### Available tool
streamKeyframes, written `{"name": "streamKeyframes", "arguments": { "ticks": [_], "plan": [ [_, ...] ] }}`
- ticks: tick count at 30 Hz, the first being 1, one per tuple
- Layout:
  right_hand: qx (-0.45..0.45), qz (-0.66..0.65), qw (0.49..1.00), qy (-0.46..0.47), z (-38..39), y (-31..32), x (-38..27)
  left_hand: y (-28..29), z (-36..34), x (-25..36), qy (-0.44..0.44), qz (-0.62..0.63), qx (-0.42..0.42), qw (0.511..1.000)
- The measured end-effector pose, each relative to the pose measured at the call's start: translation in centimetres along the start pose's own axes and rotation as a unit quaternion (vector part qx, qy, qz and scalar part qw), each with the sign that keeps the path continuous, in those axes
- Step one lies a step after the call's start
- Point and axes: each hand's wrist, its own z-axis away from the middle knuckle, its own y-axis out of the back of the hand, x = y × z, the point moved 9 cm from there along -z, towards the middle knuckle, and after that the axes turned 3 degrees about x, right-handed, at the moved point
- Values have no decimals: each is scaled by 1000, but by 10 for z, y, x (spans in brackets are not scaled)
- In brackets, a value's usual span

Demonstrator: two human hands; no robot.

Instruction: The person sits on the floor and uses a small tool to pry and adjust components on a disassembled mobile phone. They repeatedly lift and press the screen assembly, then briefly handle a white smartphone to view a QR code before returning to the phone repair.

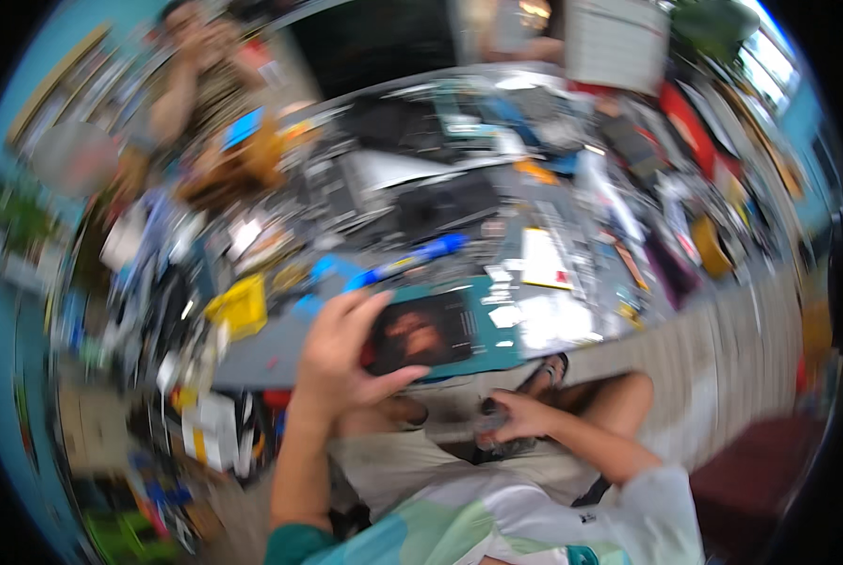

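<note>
My left hand [341,353] is closed around the left end of a phone-like dark panel [450,330], thumb below and fingers above. A reddish shape shows on its glossy face; I cannot tell whether that is a picture or a reflection. The panel is over a teal mat [499,344] at the table's near edge. Lower right, above my lap, my right hand [525,416] grips a small bottle-like thing with a dark top [486,426], blurred and partly hidden by the fingers. Just beyond the panel lies a blue marker-like tool [417,259].
The grey table [252,369] is crowded with dark devices and small parts. A yellow item [238,307] lies left, a white card [545,258] and shiny sheet [558,322] right. A roll of tape [711,247] stands far right. Across the table sits another person [200,89].
</note>
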Motion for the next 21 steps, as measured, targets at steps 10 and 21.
{"name": "streamKeyframes", "arguments": {
  "ticks": [10,21],
  "plan": [
    [122,-147,981,-20,157,84,-231,6,7,-3,-54,66,57,995],
    [272,553,787,10,150,146,-428,5,12,-6,-71,68,69,993]
  ]
}}
